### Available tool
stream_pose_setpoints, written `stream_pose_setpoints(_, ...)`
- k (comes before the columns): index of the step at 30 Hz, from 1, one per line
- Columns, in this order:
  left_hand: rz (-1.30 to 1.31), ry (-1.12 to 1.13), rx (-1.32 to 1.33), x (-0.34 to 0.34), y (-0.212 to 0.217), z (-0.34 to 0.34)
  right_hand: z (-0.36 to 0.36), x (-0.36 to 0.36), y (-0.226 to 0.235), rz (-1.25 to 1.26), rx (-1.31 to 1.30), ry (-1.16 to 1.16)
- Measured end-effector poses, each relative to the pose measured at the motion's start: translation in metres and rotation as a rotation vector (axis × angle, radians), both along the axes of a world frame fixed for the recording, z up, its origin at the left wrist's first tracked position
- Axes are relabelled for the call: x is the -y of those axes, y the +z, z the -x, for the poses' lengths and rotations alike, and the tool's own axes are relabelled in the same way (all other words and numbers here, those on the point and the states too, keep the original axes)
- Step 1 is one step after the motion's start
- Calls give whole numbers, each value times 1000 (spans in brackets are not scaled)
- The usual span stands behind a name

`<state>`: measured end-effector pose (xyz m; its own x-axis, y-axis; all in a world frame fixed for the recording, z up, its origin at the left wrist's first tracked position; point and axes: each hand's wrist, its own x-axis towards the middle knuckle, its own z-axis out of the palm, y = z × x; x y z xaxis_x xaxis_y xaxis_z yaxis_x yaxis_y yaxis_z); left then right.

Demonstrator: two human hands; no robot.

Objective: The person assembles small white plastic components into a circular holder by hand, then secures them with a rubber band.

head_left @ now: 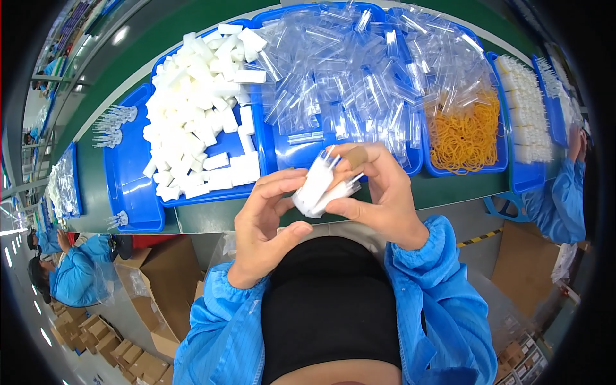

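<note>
Over the table's near edge, my right hand (378, 196) pinches two white plug-like pieces (314, 186) between thumb and fingers. Thin metallic-looking prongs stick out at their upper ends; motion blur hides finer detail. One right finger wears a tan wrap (356, 156). My left hand (266, 218) is close by on the left, its fingertips at the side of the pieces and its thumb spread away below. Just beyond my hands are a blue tray of white foam-like blocks (192, 122) and a blue tray of clear plastic sleeves (340, 77).
Yellow rubber bands (465, 135) fill part of a blue tray at right, beside rows of white pronged pieces (523, 109). A blue tray (131, 173) at left has small pronged pieces at its edges. Cardboard boxes (160, 289) stand below; co-workers in blue sit either side.
</note>
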<state>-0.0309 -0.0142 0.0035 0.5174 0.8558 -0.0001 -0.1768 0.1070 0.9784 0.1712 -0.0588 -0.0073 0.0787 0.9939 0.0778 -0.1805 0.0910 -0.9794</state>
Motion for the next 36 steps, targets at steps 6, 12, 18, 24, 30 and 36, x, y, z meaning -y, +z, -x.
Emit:
stream_pose_setpoints(6,-27,-158,-71,-2,2,-5,-3,9,-2,-50,50,52)
stream_pose_setpoints(12,104,43,-54,-3,-1,2,-58,8,18,8,725,-340)
stream_pose_setpoints(18,189,89,-70,-4,-8,-2,-57,5,15,-67,1276,-359)
stream_pose_setpoints(24,160,130,-90,-2,-14,2,-44,-3,4,-206,1080,-300)
stream_pose_setpoints(30,87,161,-124,-3,-12,-2,-73,7,24,-67,1340,-390)
stream_pose_setpoints(36,-8,69,-101,-2,-10,-10,-65,6,21,8,1453,-194)
